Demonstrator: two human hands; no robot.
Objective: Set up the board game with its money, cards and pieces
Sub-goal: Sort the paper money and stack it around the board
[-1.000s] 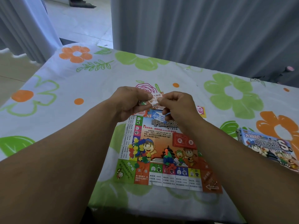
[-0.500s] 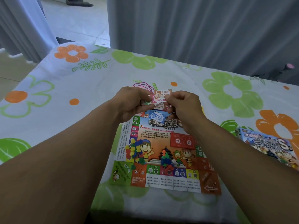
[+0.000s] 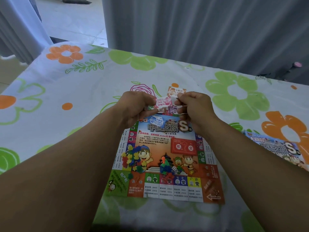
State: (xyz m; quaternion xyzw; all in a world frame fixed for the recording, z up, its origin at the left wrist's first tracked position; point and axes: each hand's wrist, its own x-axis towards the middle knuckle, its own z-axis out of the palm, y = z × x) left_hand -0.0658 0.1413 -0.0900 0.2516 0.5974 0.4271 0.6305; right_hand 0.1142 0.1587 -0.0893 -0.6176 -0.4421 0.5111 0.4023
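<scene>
Sorting, your left hand and right hand both pinched play money; next up was probably piling it beside the board.

The far edge of the board is hidden behind the left hand, the right hand and the play-money notes they pinch. The fingers are partly tucked behind those notes, and how many notes are stacked cannot be told. The game box, at the right of the counter, is cut off by the picture's edge. The coloured pieces blur into heaps, and the board's small print is unreadable.
</scene>
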